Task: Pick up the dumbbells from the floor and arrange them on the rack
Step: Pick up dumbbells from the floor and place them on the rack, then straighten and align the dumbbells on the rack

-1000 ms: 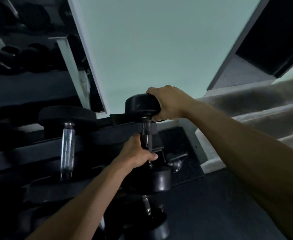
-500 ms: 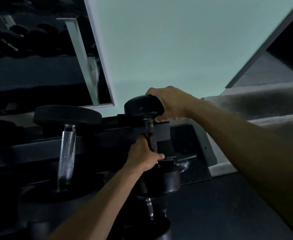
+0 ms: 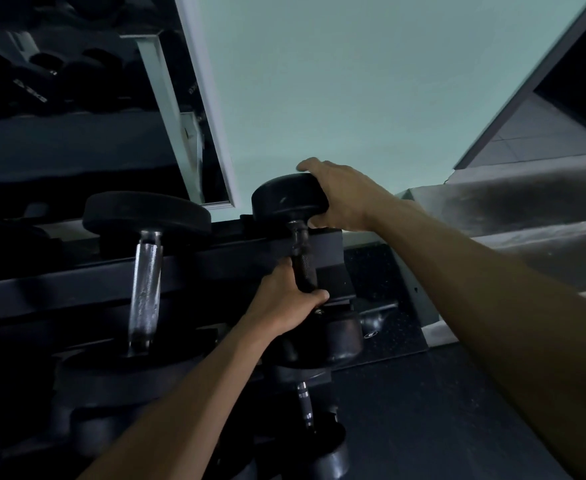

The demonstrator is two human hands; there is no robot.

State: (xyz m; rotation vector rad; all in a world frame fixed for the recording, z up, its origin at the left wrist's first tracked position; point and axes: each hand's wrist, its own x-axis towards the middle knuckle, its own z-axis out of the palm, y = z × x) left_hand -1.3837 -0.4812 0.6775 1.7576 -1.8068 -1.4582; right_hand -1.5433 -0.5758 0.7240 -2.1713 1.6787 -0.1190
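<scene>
A pale green wall (image 3: 336, 81) rises above the dark floor (image 3: 423, 410).

Both forearms are showing bare from elbow to wrist, with no sleeve reaching them; the left hand (image 3: 286, 301) and right hand (image 3: 341, 195) are wearing no gloves, rings or watch

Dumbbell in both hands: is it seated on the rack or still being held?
Still held. The left hand grips the dumbbell by its handle, the right hand cups its far head; whether it bears on the rack cannot be told.
</scene>
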